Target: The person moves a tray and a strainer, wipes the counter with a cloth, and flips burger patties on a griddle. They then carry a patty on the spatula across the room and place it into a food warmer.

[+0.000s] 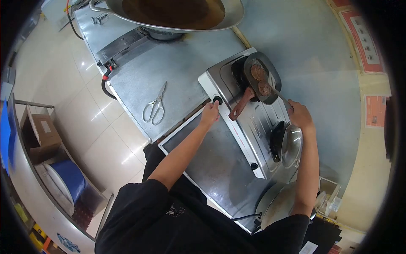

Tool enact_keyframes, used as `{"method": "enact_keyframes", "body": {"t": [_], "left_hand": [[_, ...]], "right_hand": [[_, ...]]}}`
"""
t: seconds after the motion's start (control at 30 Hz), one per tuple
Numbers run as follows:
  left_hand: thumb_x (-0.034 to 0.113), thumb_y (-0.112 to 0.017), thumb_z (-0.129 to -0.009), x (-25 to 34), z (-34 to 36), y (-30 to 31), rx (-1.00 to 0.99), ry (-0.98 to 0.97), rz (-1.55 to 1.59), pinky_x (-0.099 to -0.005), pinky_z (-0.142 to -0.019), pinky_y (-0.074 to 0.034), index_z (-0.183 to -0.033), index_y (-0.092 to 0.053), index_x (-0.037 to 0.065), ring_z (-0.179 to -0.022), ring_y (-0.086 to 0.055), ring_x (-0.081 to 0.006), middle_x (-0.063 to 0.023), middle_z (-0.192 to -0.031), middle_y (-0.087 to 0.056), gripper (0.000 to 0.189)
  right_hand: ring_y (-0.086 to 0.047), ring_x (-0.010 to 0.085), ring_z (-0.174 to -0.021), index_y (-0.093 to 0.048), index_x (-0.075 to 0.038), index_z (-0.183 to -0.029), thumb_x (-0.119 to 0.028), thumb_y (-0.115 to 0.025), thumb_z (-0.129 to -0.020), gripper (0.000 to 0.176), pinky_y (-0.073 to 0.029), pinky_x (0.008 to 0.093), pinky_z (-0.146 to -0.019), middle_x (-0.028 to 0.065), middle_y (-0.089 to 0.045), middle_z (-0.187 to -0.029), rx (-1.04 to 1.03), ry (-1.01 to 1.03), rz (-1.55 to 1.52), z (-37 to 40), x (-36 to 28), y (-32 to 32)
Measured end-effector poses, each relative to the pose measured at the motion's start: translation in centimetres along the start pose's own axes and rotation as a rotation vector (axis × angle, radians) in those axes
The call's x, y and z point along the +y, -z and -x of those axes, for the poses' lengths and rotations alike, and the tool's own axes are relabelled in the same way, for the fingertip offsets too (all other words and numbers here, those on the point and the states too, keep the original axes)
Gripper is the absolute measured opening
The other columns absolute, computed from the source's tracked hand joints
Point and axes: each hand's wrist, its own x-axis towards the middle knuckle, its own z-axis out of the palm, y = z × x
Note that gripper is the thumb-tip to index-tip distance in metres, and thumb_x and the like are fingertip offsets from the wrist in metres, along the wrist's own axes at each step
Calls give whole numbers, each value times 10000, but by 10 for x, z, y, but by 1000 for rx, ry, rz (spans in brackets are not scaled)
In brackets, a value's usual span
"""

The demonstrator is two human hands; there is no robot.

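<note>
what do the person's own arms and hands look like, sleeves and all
The left hand and right hand are bare, with no gloves or watch visible. The forearms are uncovered below short, plain black sleeves, part of a black top with a small pale print.

Even, moderately bright light is falling over my work. I'm seeing white streaks of glare on the floor tiles [112, 144] and a soft shine on the metal counter [139, 63]. The round lens is bending straight edges and darkening the corners; my hands are looking fairly sharp.
</note>
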Motion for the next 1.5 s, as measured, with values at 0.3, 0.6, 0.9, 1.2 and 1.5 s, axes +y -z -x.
{"method": "enact_keyframes", "body": {"t": [0.3, 0.6, 0.9, 1.2, 1.5], "left_hand": [[156, -613, -814, -7, 12, -13, 406, -693, -471, -404, -693, -449, -936, -528, 71, -788, -571, -292, -133, -926, -533, 171], [226, -566, -870, 18, 29, 9, 196, -867, -412, -349, -691, -437, -1113, -521, 87, -818, -558, -216, -82, -909, -549, 284], [305, -391, -981, 46, 63, -26, -519, -212, -199, -241, -492, -385, -1230, -456, 28, -550, -461, -95, -11, -708, -503, 378], [297, -380, -981, 43, 66, -29, -445, -267, -198, -239, -463, -360, -1249, -457, 39, -523, -420, -85, -5, -702, -484, 380], [289, -378, -979, 38, 63, -30, -448, -275, -167, -258, -502, -368, -1198, -472, 29, -555, -436, -100, -12, -705, -482, 352]], "right_hand": [[-586, 351, -1018, -581, -130, -1208, -120, -575, -797, 412, -463, 450, -883, 153, -627, -1091, -49, -56, 85, 10, -20, 6], [-586, 339, -1027, -635, -116, -1128, -27, -535, -701, 447, -474, 435, -868, 164, -625, -1093, -274, -87, 140, -11, -30, 10], [-614, 358, -901, -648, -109, -1098, -17, -544, -691, 429, -481, 426, -791, 188, -653, -935, -381, 138, 182, -31, -38, 19], [-598, 352, -1013, -629, -75, -1033, -27, -540, -752, 298, -495, 447, -845, 190, -640, -1015, -14, 1, 198, -48, -38, 30], [-597, 394, -957, -578, -38, -1113, 8, -510, -746, 376, -492, 456, -835, 257, -623, -975, -230, 75, 238, -62, -72, -11]]}}
